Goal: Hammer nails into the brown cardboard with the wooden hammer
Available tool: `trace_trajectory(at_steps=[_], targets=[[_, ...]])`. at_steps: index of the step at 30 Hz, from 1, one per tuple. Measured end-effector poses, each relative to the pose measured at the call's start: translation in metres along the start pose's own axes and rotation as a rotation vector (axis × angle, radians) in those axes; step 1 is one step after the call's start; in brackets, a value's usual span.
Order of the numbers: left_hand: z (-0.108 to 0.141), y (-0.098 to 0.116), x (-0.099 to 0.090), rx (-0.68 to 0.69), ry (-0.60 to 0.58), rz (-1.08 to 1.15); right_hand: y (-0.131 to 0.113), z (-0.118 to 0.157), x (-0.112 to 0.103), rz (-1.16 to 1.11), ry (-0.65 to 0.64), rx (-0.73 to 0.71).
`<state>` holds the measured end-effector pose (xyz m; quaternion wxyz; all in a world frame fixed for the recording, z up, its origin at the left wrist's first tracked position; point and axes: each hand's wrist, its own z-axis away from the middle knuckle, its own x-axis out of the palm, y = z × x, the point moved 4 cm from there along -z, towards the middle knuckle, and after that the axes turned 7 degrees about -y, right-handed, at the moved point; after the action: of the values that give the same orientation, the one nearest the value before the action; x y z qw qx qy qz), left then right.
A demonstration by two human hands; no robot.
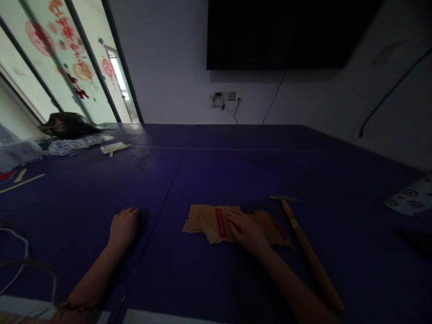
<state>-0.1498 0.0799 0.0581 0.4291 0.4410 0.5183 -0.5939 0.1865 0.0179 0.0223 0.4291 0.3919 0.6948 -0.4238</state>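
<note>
Center-right on the purple desk (236, 173), near the person: one brown sheet (212, 222), paper or thin card, lying flat. Wider than deep. Edges ragged, torn-looking; lower edge is uneven, left end has a stepped corner. Surface is speckled with small dots, crumpled toward the left. Red band with pale marks runs across it just left of the fingers; second, darker red stripe near the right end, next to an orange-brown patch. Can't tell if it's one piece or several overlapping, since the hand covers the middle.

Right hand (248, 231) is on top of it. Grip there is loose: fingers extended side by side on the sheet, thumb a bit apart, nothing visibly clasped.

Left hand (123, 226) sits on the desk, well apart from the sheet, across the dark seam (168, 184). Fingers curled, knuckles up; palm side hidden, so can't tell how closed that grip is or whether it holds anything. Bracelet (79, 308) on that wrist.

Hammer (313, 258) just right of the sheet, not touching. Wooden handle, pale band near the top, slim metal head at the far end, handle slanting back toward the person.

Further out: white cable (25, 256) lower left, spotted item (411, 200) far right, black bag (69, 125) back left, dark TV screen (286, 36) on the wall.
</note>
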Motion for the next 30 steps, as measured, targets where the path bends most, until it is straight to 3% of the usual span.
trace_trajectory(at_steps=[6,13,18,25,30], targets=[[0.001,-0.001,-0.001,-0.059,0.016,-0.009,-0.009,0.001,-0.001,0.050,-0.136,-0.030],[-0.002,-0.003,0.005,-0.077,-0.005,-0.011,-0.022,0.006,-0.011,0.094,-0.252,-0.178],[-0.004,-0.005,0.009,-0.097,-0.010,-0.033,-0.021,0.010,-0.017,0.136,-0.193,-0.224],[-0.004,-0.003,0.009,-0.097,-0.017,-0.034,-0.026,0.010,-0.011,0.259,0.021,-0.209],[0.000,-0.001,0.004,-0.115,-0.004,0.010,-0.044,0.010,0.004,0.280,-0.005,-0.264]])
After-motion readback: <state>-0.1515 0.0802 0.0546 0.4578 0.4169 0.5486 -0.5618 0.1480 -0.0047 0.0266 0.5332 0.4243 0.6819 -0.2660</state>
